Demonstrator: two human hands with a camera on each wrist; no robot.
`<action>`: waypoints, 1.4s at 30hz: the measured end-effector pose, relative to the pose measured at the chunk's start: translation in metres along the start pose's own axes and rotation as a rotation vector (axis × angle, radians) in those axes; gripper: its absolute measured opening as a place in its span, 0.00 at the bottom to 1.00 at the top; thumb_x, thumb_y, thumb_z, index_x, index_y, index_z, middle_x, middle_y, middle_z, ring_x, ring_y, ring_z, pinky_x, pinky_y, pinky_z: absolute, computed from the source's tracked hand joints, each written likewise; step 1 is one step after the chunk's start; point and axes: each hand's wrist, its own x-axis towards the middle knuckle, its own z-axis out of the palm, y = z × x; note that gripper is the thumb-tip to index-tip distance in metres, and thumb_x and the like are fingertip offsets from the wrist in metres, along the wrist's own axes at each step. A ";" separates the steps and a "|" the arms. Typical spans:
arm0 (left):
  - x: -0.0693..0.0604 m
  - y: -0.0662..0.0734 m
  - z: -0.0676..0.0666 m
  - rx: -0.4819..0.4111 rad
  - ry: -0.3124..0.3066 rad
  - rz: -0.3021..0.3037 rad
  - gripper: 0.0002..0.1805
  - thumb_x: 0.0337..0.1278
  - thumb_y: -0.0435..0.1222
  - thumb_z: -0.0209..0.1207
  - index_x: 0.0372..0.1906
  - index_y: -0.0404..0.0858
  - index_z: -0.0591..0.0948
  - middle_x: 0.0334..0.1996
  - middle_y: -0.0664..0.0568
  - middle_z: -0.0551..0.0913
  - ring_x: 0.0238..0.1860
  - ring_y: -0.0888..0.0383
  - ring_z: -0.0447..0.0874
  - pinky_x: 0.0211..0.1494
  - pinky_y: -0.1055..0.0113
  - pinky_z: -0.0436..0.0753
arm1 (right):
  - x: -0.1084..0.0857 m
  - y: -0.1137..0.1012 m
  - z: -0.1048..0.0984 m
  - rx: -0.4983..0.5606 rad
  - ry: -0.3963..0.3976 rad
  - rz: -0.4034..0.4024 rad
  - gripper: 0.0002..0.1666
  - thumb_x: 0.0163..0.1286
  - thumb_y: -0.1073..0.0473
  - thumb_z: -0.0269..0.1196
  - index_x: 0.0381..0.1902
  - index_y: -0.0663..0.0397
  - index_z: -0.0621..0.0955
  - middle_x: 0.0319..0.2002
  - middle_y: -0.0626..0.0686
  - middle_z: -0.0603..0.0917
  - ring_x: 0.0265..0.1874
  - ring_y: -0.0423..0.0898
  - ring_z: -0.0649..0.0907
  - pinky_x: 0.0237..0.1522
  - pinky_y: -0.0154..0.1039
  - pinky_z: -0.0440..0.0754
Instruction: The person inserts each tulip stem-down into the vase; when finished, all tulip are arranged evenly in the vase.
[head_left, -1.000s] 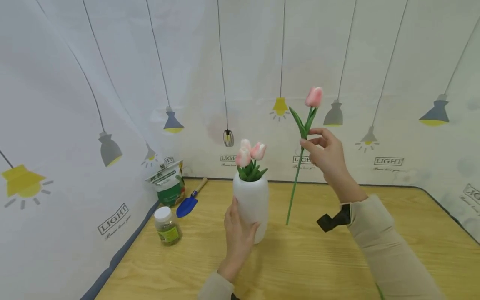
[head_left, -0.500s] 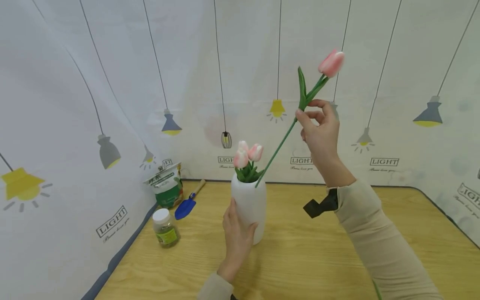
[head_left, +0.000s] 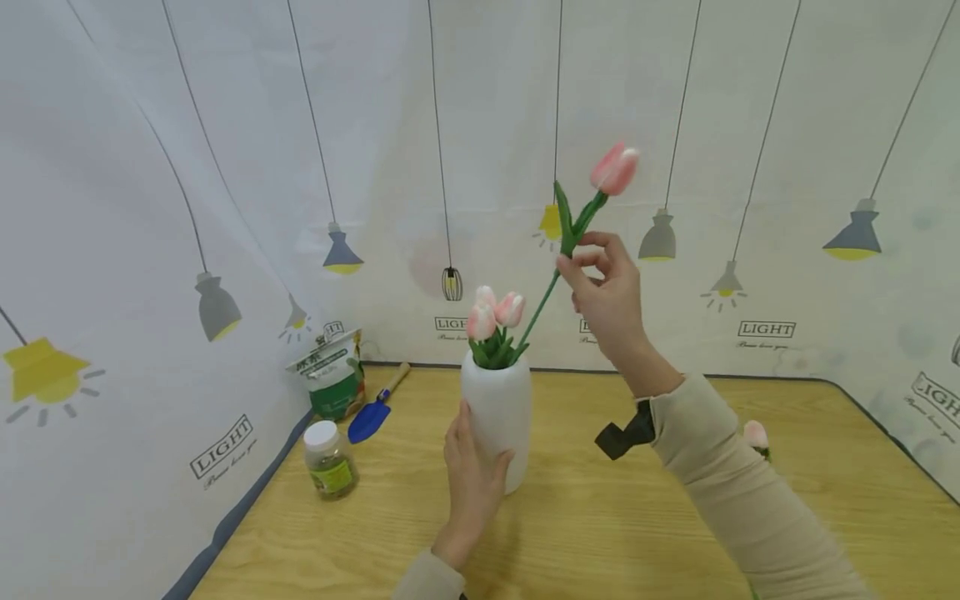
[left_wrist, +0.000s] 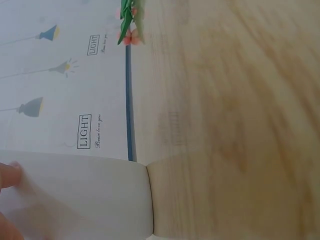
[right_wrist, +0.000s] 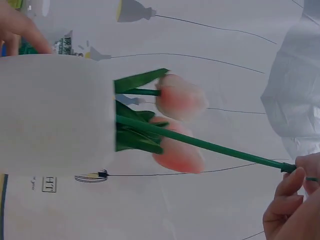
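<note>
My left hand [head_left: 474,492] holds the side of a white vase [head_left: 497,400] that stands upright on the table. Three pink-and-white tulips [head_left: 482,321] with green leaves rise from its mouth. Above and to the right, my right hand [head_left: 611,304] pinches another pink tulip [head_left: 615,169] just below its leaves. That tulip leans to the right, and its green stem [right_wrist: 210,145] reaches down into the vase's mouth in the right wrist view; the stem's lower end is hidden. In the left wrist view, fingertips [left_wrist: 11,175] touch the vase wall.
At the table's left stand a lidded jar [head_left: 330,462] and a green-and-white bag [head_left: 335,379], with a blue hand trowel [head_left: 370,421] lying beside them. Another tulip [head_left: 756,433] lies at the right, partly behind my right sleeve. A lamp-printed curtain [head_left: 375,125] borders the table.
My right hand first rose with the tulip, tilting it, then moved left and down. The stem's lower end went from outside the vase into its mouth. My left hand stayed on the vase.
</note>
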 end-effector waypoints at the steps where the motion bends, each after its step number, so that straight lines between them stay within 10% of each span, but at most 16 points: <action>1: 0.000 0.000 0.000 0.003 -0.005 -0.004 0.53 0.40 0.35 0.66 0.69 0.46 0.45 0.58 0.39 0.60 0.58 0.41 0.60 0.53 0.45 0.70 | -0.004 0.006 0.003 -0.022 -0.028 0.015 0.13 0.60 0.56 0.60 0.42 0.45 0.71 0.29 0.47 0.74 0.09 0.36 0.67 0.15 0.29 0.66; 14: -0.003 0.000 -0.002 0.008 0.003 -0.008 0.53 0.39 0.34 0.66 0.69 0.45 0.46 0.58 0.39 0.60 0.58 0.41 0.61 0.53 0.45 0.69 | -0.047 0.062 0.022 -0.120 -0.177 0.225 0.17 0.61 0.54 0.59 0.46 0.51 0.70 0.34 0.55 0.75 0.09 0.39 0.67 0.16 0.33 0.69; 42: -0.001 -0.003 -0.002 -0.015 -0.002 0.026 0.51 0.41 0.34 0.65 0.69 0.44 0.46 0.59 0.41 0.59 0.58 0.42 0.59 0.53 0.46 0.70 | -0.045 0.062 0.033 -0.357 -0.280 0.181 0.14 0.56 0.54 0.63 0.38 0.56 0.78 0.37 0.56 0.79 0.30 0.44 0.75 0.26 0.35 0.76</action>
